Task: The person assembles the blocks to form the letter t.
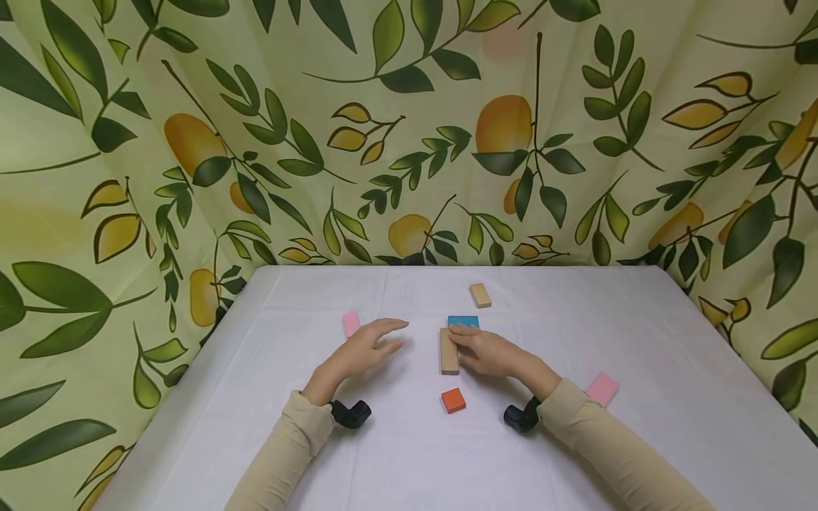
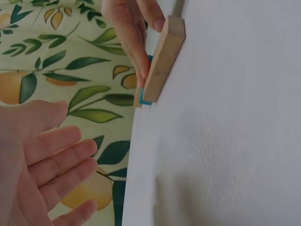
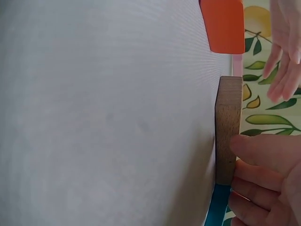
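My right hand [image 1: 487, 353] lies over the long wooden block [image 1: 449, 358], its extended fingers reaching across the block's far end and onto the blue block [image 1: 463, 321]. In the right wrist view the thumb [image 3: 254, 148] touches the upper edge of the wooden block [image 3: 228, 127], whose end meets the blue block [image 3: 217, 207]. From the left wrist view, the long side of the wooden block [image 2: 164, 61] stays uncovered. My left hand [image 1: 363, 348] hovers to the left with fingers spread loosely and holds nothing; its palm [image 2: 19, 179] faces the blocks.
An orange-red square block [image 1: 454, 401] lies nearer me than the wooden one. Farther back is a small wooden block [image 1: 481, 295]. One pink block [image 1: 351, 323] lies beyond the left hand, another pink block [image 1: 603, 389] beside the right forearm. A leaf-patterned curtain [image 1: 441, 142] surrounds the white table [image 1: 396, 461].
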A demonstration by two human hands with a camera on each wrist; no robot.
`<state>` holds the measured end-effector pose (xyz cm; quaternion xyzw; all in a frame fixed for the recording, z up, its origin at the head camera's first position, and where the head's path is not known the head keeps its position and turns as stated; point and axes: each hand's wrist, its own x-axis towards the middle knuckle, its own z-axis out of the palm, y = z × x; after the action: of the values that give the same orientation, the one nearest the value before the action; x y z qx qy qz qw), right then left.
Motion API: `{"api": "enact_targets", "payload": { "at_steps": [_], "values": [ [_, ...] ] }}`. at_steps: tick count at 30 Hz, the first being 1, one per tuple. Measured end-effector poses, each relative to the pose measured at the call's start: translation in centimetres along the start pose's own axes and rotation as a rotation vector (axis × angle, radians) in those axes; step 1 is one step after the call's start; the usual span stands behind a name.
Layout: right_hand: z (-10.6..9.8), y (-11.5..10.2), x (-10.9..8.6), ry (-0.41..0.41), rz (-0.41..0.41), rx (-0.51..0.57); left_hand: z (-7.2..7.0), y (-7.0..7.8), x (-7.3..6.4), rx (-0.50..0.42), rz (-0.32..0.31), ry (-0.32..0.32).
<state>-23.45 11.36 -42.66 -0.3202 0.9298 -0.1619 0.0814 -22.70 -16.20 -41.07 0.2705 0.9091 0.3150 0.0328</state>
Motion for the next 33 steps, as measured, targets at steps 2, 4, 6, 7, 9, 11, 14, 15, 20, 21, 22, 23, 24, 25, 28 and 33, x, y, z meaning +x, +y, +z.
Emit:
{"api": "enact_targets", "payload": {
  "at_steps": [2, 4, 6, 7, 9, 11, 14, 15, 20, 21, 22, 23, 24, 25, 28, 33],
  "values": [
    [-0.1, -0.1, -0.1, -0.003, 0.000, 0.005, -0.2, -0.3, -0.1, -0.009, -0.005, 0.010],
    [-0.1, -0.1, -0.1, -0.006, 0.001, 0.012, -0.3, -0.5, -0.3, -0.012, -0.009, 0.021],
    [-0.1, -0.1, -0.1, -0.007, -0.003, 0.006, -0.5, -0.8, -0.4, -0.008, -0.007, 0.038],
    [-0.1, -0.1, 0.0, -0.009, -0.002, 0.010, -0.6, -0.9, -0.5, -0.011, -0.008, 0.047],
    [0.0, -0.1, 0.1, -0.012, -0.001, 0.011, -0.8, -1.2, -0.6, -0.014, -0.012, 0.067],
    [0.0, -0.1, 0.1, -0.015, -0.002, 0.002, -1.0, -1.4, -0.7, -0.017, -0.015, 0.085],
    [0.0, -0.1, 0.2, -0.016, -0.002, -0.004, -1.2, -1.8, -0.8, -0.030, -0.033, 0.103],
    [0.0, -0.1, 0.2, -0.019, 0.001, -0.004, -1.3, -1.9, -0.9, -0.033, -0.036, 0.110],
    [0.0, 0.0, 0.2, -0.023, -0.001, 0.004, -1.6, -2.4, -1.2, -0.020, -0.027, 0.160],
    [0.0, 0.0, 0.2, -0.025, -0.002, 0.005, -1.6, -2.5, -1.2, -0.020, -0.022, 0.169],
    [-0.1, 0.0, 0.2, -0.023, -0.007, 0.000, -1.6, -2.6, -1.3, -0.014, -0.020, 0.177],
    [-0.1, 0.0, 0.2, -0.026, -0.003, 0.005, -1.6, -2.8, -1.3, -0.012, -0.021, 0.184],
    [-0.1, 0.0, 0.2, -0.027, 0.000, 0.008, -1.6, -2.9, -1.4, -0.012, -0.021, 0.190],
    [-0.1, 0.0, 0.2, -0.028, 0.003, 0.009, -1.6, -3.0, -1.4, -0.014, -0.021, 0.196],
    [-0.1, 0.0, 0.1, -0.028, 0.011, 0.009, -1.6, -3.6, -1.5, 0.006, -0.018, 0.223],
    [-0.1, 0.0, 0.1, -0.024, 0.012, 0.009, -2.0, -4.3, -1.8, 0.004, -0.018, 0.271]
  ]
}}
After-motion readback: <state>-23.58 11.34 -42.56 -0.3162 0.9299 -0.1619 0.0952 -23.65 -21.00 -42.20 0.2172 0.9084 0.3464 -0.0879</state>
